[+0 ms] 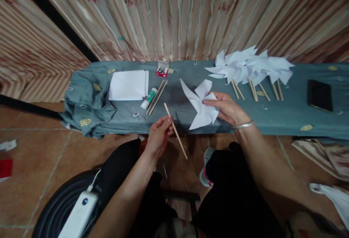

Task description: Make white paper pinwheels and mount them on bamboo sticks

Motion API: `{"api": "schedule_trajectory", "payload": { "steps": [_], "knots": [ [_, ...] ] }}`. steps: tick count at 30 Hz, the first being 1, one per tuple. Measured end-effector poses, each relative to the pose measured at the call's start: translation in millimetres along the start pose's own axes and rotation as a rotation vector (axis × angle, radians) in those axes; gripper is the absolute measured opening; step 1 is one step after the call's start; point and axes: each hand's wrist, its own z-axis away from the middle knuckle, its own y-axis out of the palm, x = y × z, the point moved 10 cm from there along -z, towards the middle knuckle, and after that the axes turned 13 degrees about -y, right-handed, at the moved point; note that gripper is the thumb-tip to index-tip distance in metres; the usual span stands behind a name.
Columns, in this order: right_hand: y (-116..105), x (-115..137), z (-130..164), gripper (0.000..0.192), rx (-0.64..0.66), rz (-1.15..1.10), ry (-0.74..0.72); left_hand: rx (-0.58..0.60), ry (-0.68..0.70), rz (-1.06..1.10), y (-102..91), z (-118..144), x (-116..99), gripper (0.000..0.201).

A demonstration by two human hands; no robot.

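My left hand [159, 136] pinches a thin wooden stick [175, 130] that slants from upper left to lower right over the bench's front edge. My right hand [227, 108] holds a white folded paper pinwheel [200, 103] flat against the teal cloth-covered bench [286, 116], thumb on its centre. The stick's upper end is just left of the pinwheel, apart from it.
Several finished paper pinwheels on sticks [249, 67] lie at the back right. A stack of white paper [128, 84], a glue stick [148, 98], two spare sticks [157, 96] and a small red box [162, 71] lie to the left. A black phone [320, 95] rests at right. Curtains hang behind.
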Motion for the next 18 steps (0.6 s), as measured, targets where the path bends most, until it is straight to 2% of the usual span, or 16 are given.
{"api": "schedule_trajectory", "payload": {
  "steps": [4, 9, 13, 18],
  "knots": [
    [-12, 6, 0, 0.029, -0.055, -0.025, -0.022, -0.003, 0.128, -0.04, 6.8, 7, -31, 0.029],
    [-17, 13, -1, 0.029, -0.12, -0.179, -0.059, 0.016, 0.16, -0.023, 10.9, 9, -44, 0.021],
    [-26, 14, 0, 0.028, -0.144, -0.152, -0.063, 0.053, 0.081, -0.002, 9.3, 6, -30, 0.015],
    [-38, 10, 2, 0.029, -0.152, -0.114, -0.056, -0.019, -0.034, -0.04, -5.6, -4, -1, 0.029]
  ]
}}
